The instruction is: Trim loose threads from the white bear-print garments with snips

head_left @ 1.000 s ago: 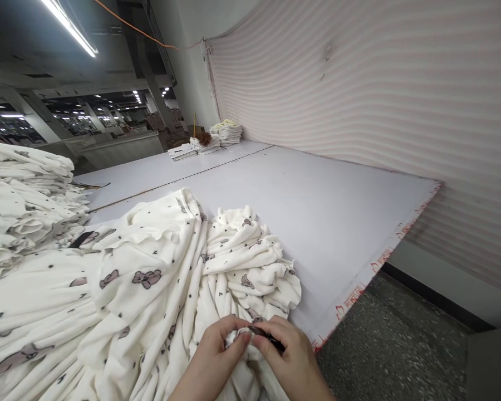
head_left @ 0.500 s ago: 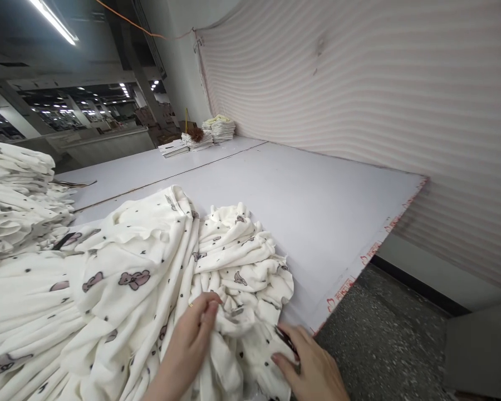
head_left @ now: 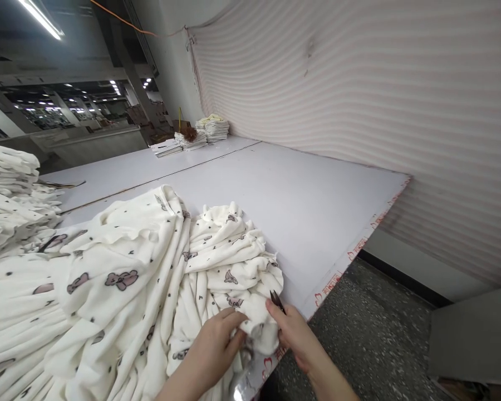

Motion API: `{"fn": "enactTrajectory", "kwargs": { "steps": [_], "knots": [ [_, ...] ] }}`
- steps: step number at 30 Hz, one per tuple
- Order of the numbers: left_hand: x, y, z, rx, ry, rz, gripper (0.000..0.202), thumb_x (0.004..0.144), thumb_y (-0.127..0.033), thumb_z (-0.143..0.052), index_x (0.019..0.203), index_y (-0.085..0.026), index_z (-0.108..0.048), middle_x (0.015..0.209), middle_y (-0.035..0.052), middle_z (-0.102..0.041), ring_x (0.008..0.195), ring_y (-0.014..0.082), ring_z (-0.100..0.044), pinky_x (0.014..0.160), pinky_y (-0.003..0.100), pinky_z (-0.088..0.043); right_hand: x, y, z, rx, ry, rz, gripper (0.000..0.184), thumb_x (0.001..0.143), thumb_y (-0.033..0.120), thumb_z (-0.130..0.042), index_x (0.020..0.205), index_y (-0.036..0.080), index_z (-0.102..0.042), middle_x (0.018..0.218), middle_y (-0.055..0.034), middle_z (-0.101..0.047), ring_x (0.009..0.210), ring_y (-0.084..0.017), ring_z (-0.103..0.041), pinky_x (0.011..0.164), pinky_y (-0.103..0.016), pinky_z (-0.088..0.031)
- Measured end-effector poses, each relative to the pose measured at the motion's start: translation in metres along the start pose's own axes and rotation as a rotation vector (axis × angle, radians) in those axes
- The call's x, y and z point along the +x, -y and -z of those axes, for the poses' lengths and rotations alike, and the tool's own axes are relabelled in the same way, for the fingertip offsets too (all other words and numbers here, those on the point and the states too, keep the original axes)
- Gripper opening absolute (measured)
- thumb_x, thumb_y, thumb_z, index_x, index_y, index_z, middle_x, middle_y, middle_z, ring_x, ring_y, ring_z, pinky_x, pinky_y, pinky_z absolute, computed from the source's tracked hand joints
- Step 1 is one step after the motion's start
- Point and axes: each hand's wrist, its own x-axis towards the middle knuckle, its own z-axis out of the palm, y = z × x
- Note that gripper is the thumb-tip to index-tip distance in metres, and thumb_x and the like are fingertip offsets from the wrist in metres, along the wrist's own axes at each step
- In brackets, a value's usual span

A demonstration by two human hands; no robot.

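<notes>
Head view: at lower centre, the left hand (head_left: 217, 341) pinches bear-print fabric (head_left: 229, 259) heaped on the table (head_left: 317, 206), while the right hand (head_left: 296, 335) grips dark thread snips (head_left: 276, 301) beside it. Handling looks under way; the fabric lies unfolded, and how much remains cannot be told.

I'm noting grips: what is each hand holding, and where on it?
The right hand holds a dark pointed tool behind its tips. The left hand appears to pinch the white printed fabric; the exact spot is hidden.
</notes>
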Motion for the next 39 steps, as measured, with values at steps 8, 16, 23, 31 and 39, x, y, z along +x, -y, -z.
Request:
{"fn": "enactTrajectory", "kwargs": {
  "steps": [8,16,23,31,39],
  "knots": [
    [0.003,-0.001,0.015,-0.035,-0.037,-0.029,0.018,0.09,-0.018,-0.043,0.098,-0.024,-0.058,0.094,0.002,-0.065,0.089,0.0195,-0.063,0.078,0.029,-0.048,-0.019,0.026,-0.004,-0.147,0.131,0.179,0.014,0.072,0.027,-0.072,0.086,0.024,-0.072,0.089,-0.001,-0.067,0.087,-0.021,-0.061,0.079,-0.028,-0.046],
    [-0.023,0.0,-0.03,0.106,-0.281,0.116,0.035,0.072,-0.037,-0.07,0.098,-0.021,-0.054,0.083,0.0038,-0.065,0.072,0.0248,-0.064,0.065,0.034,-0.049,-0.006,0.005,-0.038,0.219,0.067,-0.145,0.037,0.085,0.054,-0.054,0.089,0.017,-0.054,0.048,0.0118,-0.036,0.034,-0.004,-0.022,0.035,-0.017,-0.025],
    [-0.024,0.008,-0.034,0.053,-0.535,-0.122,0.02,0.082,-0.012,-0.042,0.096,-0.024,-0.052,0.092,0.0043,-0.06,0.083,0.0194,-0.062,0.071,0.028,-0.05,-0.023,0.012,-0.023,-0.03,-0.171,0.14,0.033,0.081,0.048,-0.062,0.099,0.021,-0.057,0.08,-0.0017,-0.063,0.067,-0.016,-0.061,0.053,-0.021,-0.045],
    [-0.022,0.012,-0.032,0.063,-0.578,-0.179,0.023,0.08,-0.009,-0.045,0.097,-0.023,-0.053,0.093,0.0048,-0.059,0.083,0.0186,-0.063,0.071,0.027,-0.052,-0.049,0.024,-0.007,-0.649,0.195,0.537,0.02,0.086,0.027,-0.056,0.104,0.025,-0.064,0.09,-0.0031,-0.068,0.079,-0.019,-0.066,0.066,-0.024,-0.05],
    [-0.022,0.012,-0.032,0.128,-0.566,-0.192,0.023,0.081,-0.009,-0.043,0.096,-0.022,-0.054,0.094,0.0063,-0.06,0.084,0.0186,-0.064,0.07,0.026,-0.053,-0.045,0.037,-0.014,-0.631,0.248,0.461,0.016,0.084,0.026,-0.06,0.096,0.022,-0.07,0.085,-0.0037,-0.07,0.078,-0.02,-0.066,0.064,-0.023,-0.048]
  ]
}}
